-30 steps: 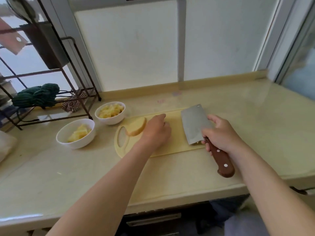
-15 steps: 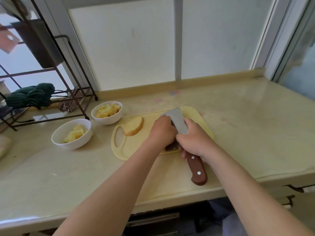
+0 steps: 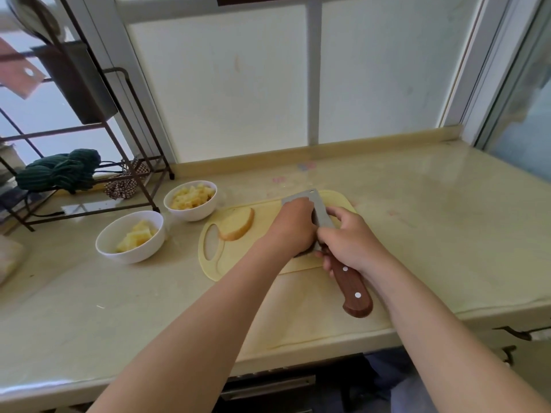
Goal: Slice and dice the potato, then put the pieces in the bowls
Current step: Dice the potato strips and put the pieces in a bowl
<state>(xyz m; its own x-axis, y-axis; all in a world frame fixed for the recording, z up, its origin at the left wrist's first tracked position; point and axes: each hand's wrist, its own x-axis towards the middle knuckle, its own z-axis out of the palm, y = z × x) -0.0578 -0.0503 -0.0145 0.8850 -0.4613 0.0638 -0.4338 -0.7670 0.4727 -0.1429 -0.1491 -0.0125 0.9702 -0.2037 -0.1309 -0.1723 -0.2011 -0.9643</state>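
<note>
- Centre of the frame, on the cutting board (image 3: 226, 263): both hands crowd the cleaver (image 3: 321, 216), almost touching each other.
- Main risk, as I judge it: the left hand (image 3: 293, 226) sits right against the flat of the blade, knuckles up. If a fingertip strays under the edge on a downstroke, it gets cut.
- Second risk: whatever is being cut is hidden beneath that hand. A wet, rounded potato could roll or skid, and the blade would then land off line.
- Third risk: the board lies on a glossy countertop (image 3: 432, 219) and could slide under a hard chop.
- Lesser risk: loose cubes may scatter off the board when carried to the bowls.
- Left hand: fingers bent down onto the board beside the blade. I cannot tell whether they pinch a piece or merely press, since the fingertips are out of sight.
- Right hand (image 3: 350, 241): closed firmly round the front of the wooden handle (image 3: 353, 290), up near the blade; the handle's butt sticks out toward the lower right.
- Potato: one cut potato piece (image 3: 237, 225) lies flat on the left part of the board, just beside the handle slot, apart from both hands.
- Left of the board, the far bowl (image 3: 193, 214) holds small dice and the near bowl (image 3: 134, 251) holds larger chunks, so the job looks well along.
</note>
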